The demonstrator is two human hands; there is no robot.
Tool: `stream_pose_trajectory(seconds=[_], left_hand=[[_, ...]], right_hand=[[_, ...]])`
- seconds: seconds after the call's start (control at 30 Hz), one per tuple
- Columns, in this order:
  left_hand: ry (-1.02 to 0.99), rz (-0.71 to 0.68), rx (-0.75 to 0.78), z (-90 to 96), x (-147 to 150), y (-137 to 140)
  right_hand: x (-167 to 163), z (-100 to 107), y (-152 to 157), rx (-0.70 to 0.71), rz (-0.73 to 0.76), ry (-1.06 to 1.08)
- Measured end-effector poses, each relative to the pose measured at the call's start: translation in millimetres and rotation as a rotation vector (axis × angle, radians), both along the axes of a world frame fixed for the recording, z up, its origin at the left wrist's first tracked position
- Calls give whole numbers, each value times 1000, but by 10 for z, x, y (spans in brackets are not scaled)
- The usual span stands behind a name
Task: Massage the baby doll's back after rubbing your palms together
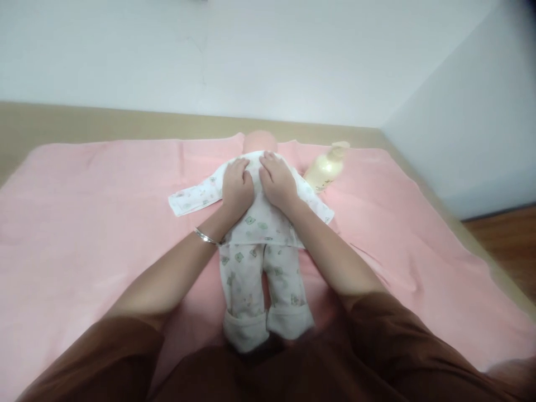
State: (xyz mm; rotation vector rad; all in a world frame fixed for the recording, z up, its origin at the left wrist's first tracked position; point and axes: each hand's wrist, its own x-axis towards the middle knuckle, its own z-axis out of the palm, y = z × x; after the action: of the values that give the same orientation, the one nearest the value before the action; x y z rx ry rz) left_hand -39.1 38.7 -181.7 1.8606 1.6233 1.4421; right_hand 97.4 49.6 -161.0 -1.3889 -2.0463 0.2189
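Shirt [260,216] lies beneath left hand [238,188] and right hand [278,181], both resting unclenched

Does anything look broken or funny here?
A thin, crooked line on the white wall looks odd; maybe a crack, but it's too faint to tell. The pink cloth has some wrinkles. I see no spill, and no damage on the printed top.

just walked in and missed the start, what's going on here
A person's left hand and right hand rest side by side on the upper part of a patterned top. A rounded head shows just beyond it, and matching trousers extend below, toward the camera. The clothes lie on a pink cloth. A pale yellow bottle is on the cloth to the right.
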Motion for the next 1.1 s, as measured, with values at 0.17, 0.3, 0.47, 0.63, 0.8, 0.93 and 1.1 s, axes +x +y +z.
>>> stream_pose_trajectory(seconds=[0.17, 0.3, 0.47, 0.63, 0.8, 0.93, 1.1], left_hand=[[33, -41, -44, -18, -65, 18], [61, -81, -54, 20, -90, 40], [64, -69, -43, 59, -66, 10], [61, -27, -68, 37, -41, -15], [50, -14, -94, 60, -54, -33], [42, -16, -116, 68, -66, -32], [50, -21, -111, 79, -55, -40]], right_hand=[[-105, 60, -341, 37, -47, -111], [-282, 119, -618, 43, 74, -184], [-126, 151, -327, -22, 109, -168], [94, 154, -76, -89, -6, -176], [-139, 167, -527, -18, -70, -266], [-223, 199, -639, -10, 10, -277], [36, 183, -200, -94, 84, -187]])
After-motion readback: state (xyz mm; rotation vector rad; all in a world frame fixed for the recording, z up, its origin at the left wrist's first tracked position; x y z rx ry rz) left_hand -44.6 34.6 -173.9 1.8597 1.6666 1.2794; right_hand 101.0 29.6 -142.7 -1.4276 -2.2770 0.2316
